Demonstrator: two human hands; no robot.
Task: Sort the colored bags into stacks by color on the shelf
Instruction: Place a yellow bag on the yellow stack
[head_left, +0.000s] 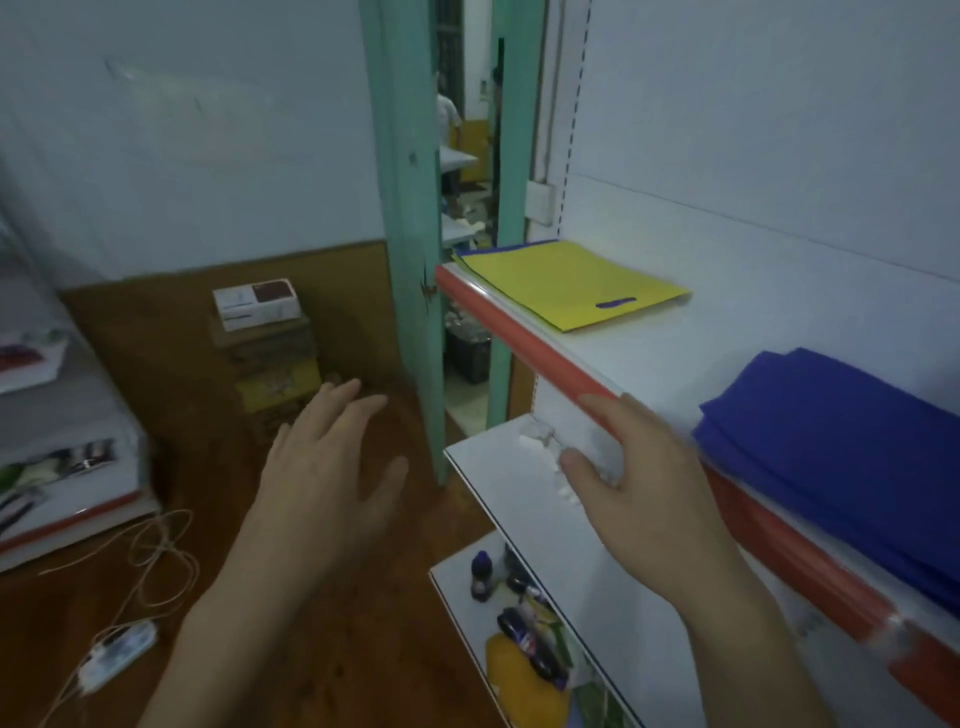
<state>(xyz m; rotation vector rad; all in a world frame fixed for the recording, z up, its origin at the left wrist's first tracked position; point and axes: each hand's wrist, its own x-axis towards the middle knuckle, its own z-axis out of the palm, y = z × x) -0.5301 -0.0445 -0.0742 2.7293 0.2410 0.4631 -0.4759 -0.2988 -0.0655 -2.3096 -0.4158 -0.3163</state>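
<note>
- A teal-green wooden door frame (410, 208) is standing upright in the middle, opening onto a brighter room.
- A white cardboard box with a dark red panel (257, 304) is sitting on top of a stack of brown cardboard boxes (270, 345).
- A thin cream cord (156, 551) is lying in loops on the brown wooden floor (374, 623), near a white power strip (117, 657).
- A small dark bottle with a purple cap (480, 574) is standing upright, low at the right.
- A white square wall plate (540, 201) is hanging just right of the frame.

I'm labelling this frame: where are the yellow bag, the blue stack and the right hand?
yellow bag (566, 285): head view, middle of its top face.
blue stack (836, 441): head view, top bag's surface.
right hand (641, 480): head view, back of hand.
</note>
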